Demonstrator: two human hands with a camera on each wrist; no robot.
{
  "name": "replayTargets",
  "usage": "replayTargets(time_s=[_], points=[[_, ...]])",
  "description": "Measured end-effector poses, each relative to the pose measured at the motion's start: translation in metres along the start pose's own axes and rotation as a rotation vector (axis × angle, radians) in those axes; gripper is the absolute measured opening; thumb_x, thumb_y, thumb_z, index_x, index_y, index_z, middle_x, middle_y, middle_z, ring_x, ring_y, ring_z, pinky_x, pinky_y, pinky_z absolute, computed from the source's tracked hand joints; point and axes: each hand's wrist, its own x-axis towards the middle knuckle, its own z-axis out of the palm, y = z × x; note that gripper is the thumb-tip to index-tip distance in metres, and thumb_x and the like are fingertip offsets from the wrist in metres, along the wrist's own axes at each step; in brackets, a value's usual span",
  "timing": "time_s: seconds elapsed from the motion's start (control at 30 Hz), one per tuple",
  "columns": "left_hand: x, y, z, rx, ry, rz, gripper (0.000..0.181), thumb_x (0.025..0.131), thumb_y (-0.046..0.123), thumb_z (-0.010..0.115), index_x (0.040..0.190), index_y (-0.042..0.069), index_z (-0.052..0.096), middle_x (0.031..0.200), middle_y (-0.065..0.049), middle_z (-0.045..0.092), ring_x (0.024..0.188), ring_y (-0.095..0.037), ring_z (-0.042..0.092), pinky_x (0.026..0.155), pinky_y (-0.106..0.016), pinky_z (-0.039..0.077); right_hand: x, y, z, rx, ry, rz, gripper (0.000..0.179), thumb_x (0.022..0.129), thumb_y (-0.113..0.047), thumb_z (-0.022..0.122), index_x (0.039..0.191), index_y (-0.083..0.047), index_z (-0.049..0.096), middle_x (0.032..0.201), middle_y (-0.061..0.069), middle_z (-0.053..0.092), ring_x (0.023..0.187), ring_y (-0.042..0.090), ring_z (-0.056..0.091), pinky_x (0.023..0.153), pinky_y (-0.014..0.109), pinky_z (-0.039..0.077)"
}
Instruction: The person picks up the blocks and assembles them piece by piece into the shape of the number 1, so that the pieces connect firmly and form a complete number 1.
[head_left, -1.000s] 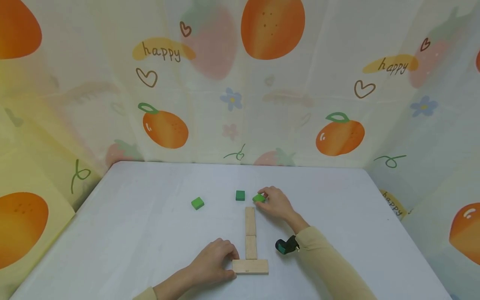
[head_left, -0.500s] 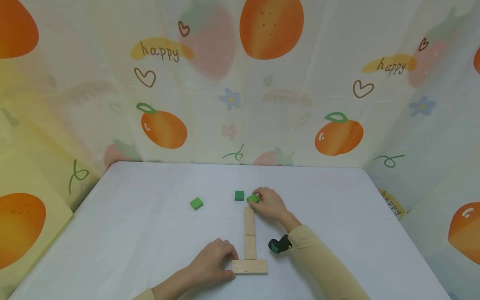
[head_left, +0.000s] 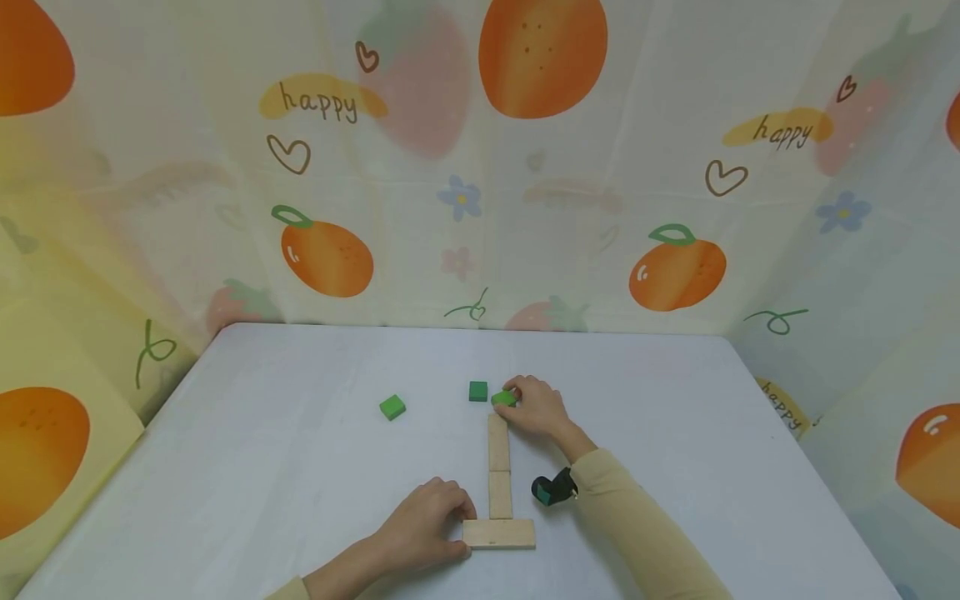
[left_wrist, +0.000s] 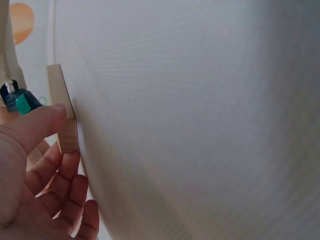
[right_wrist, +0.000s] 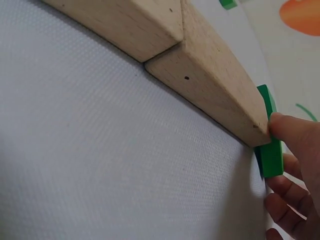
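Observation:
My left hand (head_left: 423,527) holds the left end of a crosswise wooden block (head_left: 501,534) between thumb and fingers. In the left wrist view the thumb lies on this wooden block (left_wrist: 59,87), with fingers under its end. Two more wooden blocks, a near one (head_left: 500,495) and a far one (head_left: 498,446), run end to end away from its middle. At the far end of this line, my right hand (head_left: 536,407) pinches a bright green block (head_left: 502,399). The right wrist view has this green block (right_wrist: 272,161) right at the wooden end, thumb on its near side.
A darker green block (head_left: 477,391) lies just left of the pinched one, and another bright green block (head_left: 392,407) farther left. A black device (head_left: 553,487) hangs at the right wrist. Patterned cloth (head_left: 420,250) rises behind the white table (head_left: 262,433).
My right hand has slid the bright green block left, to the far end of the wooden line. My left hand keeps its hold on the crosswise block.

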Motion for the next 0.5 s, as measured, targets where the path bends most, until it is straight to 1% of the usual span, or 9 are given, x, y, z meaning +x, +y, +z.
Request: replayTargets(time_s=[0.13, 0.27, 0.33, 0.5], points=[[-0.0001, -0.0004, 0.0007, 0.010, 0.005, 0.002, 0.028, 0.065, 0.024, 0.080, 0.086, 0.024, 0.061, 0.082, 0.020, 0.052, 0.079, 0.000, 0.043, 0.071, -0.022, 0.041, 0.0012, 0.0003, 0.0003, -0.003, -0.021, 0.014, 0.038, 0.080, -0.037, 0.065, 0.109, -0.013, 0.062, 0.089, 0.000, 0.059, 0.080, 0.016, 0.054, 0.067, 0.037, 0.041], [-0.0003, -0.0004, 0.0005, 0.011, 0.009, 0.007, 0.028, 0.065, 0.024, 0.080, 0.086, 0.024, 0.061, 0.082, 0.020, 0.052, 0.079, 0.000, 0.043, 0.072, -0.022, 0.041, 0.0018, 0.0007, -0.0009, 0.008, -0.044, 0.008, 0.038, 0.081, -0.038, 0.064, 0.109, -0.013, 0.062, 0.090, 0.000, 0.058, 0.080, 0.016, 0.053, 0.067, 0.035, 0.042], [-0.0001, -0.0004, 0.0004, 0.009, 0.010, 0.007, 0.028, 0.065, 0.023, 0.080, 0.086, 0.024, 0.061, 0.082, 0.020, 0.052, 0.080, 0.000, 0.043, 0.072, -0.022, 0.041, 0.0017, 0.0014, -0.0016, 0.026, -0.048, 0.001, 0.037, 0.082, -0.037, 0.063, 0.110, -0.013, 0.062, 0.090, 0.000, 0.058, 0.081, 0.016, 0.053, 0.067, 0.035, 0.042], [0.0005, -0.0005, 0.0002, 0.003, 0.008, 0.008, 0.028, 0.065, 0.023, 0.080, 0.086, 0.024, 0.061, 0.081, 0.020, 0.052, 0.079, -0.001, 0.043, 0.072, -0.021, 0.041, 0.0001, 0.0060, -0.0019, 0.098, -0.030, -0.027, 0.031, 0.085, -0.029, 0.060, 0.111, -0.013, 0.062, 0.091, 0.000, 0.058, 0.082, 0.016, 0.052, 0.068, 0.036, 0.041]])
